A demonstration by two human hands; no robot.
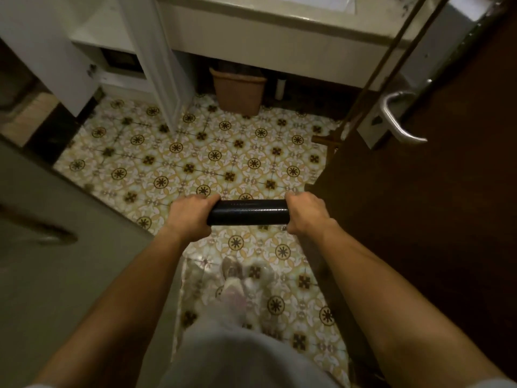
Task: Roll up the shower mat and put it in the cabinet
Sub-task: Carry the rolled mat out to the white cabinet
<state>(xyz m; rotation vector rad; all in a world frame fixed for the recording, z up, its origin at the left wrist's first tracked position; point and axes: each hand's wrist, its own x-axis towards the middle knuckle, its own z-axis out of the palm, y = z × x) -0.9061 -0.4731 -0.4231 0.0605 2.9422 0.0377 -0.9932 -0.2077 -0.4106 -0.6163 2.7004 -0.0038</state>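
The shower mat (248, 212) is a tight black roll, held level in front of me above the patterned floor. My left hand (189, 214) grips its left end and my right hand (305, 213) grips its right end. Both ends of the roll are hidden inside my fists. A white cabinet (112, 37) stands at the far left with its doors (156, 65) swung open; a dark lower opening shows inside it.
A brown wicker bin (237, 91) sits under the washbasin counter (279, 40) straight ahead. A dark wooden door with a metal handle (400, 119) stands open on the right. A grey surface fills the left foreground. My foot in a pale shoe (233, 287) is below the roll.
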